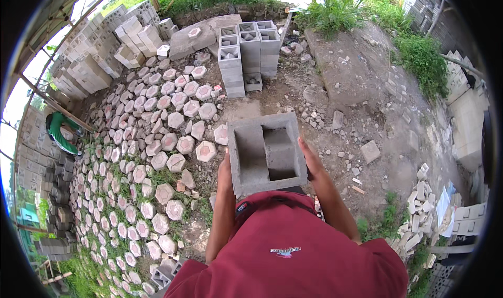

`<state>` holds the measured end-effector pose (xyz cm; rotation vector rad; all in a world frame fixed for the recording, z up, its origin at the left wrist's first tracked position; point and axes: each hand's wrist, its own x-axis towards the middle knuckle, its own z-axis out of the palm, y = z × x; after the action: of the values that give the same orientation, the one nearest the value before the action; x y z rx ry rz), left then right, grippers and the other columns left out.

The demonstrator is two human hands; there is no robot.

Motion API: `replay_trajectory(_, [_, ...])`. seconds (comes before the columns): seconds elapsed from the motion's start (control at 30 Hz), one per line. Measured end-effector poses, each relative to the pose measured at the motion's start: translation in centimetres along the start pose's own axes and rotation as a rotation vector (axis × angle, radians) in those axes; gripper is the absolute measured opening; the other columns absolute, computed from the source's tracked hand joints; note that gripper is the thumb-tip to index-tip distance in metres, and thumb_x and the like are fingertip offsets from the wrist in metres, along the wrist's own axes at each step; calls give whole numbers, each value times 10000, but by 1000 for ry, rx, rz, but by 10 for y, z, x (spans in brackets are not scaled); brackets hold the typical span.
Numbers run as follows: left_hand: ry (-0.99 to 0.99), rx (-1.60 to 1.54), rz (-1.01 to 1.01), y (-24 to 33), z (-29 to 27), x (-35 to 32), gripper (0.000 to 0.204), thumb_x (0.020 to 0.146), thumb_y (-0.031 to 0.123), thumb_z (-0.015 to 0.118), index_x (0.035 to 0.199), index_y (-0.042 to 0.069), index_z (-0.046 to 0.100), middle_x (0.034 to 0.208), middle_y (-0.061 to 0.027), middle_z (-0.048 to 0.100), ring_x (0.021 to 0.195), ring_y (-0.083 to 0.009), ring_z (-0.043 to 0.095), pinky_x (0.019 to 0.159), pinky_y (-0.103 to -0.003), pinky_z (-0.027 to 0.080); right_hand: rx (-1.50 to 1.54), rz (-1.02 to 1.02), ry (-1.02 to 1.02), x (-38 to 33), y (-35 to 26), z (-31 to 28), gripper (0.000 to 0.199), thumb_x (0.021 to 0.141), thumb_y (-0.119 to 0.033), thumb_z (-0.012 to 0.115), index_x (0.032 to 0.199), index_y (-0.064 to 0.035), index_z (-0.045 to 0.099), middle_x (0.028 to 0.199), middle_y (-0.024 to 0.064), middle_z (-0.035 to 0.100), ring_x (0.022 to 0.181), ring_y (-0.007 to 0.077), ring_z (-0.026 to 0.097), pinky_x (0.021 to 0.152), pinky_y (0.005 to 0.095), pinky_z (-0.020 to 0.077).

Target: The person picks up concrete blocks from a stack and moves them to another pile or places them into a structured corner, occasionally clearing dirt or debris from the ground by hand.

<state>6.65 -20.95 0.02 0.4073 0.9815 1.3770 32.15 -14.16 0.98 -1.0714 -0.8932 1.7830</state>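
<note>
A grey hollow concrete block (pixel 266 120) is held in front of my body, its two open cavities facing up. My left hand (pixel 225 173) presses against its left side, and my right hand (pixel 310 159) grips the opposite side with the thumb near the top edge. Most of the fingers are hidden by the block. Beyond it stands a stack of similar concrete blocks (pixel 231 73), several high and in adjoining columns, with one lower block (pixel 253 82) at its front.
Many hexagonal pavers (pixel 175 121) are spread over the ground at left. Block stacks (pixel 89 75) line the far left, where a person in green (pixel 63 133) bends over. A concrete slab (pixel 343 62) lies far right; rubble (pixel 416 206) and a loose stone (pixel 370 151) lie nearer.
</note>
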Motion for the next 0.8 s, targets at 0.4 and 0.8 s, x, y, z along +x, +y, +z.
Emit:
replay_trajectory(0.4, [73, 135, -107, -20, 42, 265, 524, 980, 406, 347, 1273, -11, 469, 1184, -136, 566, 1017, -233, 587, 861, -352, 493, -73, 38, -66, 206, -76, -68, 564, 803, -330, 701, 1212, 3, 499, 1037, 66, 578, 951, 150, 548, 831, 286, 436])
replay_trajectory(0.8, [192, 300, -75, 23, 169, 488, 534, 941, 457, 433, 1161, -5, 587, 1053, -91, 625, 886, -155, 590, 784, -295, 471, -262, 176, -252, 457, -159, -160, 581, 643, -17, 687, 1184, 23, 479, 1086, 106, 586, 1006, 214, 561, 904, 331, 425])
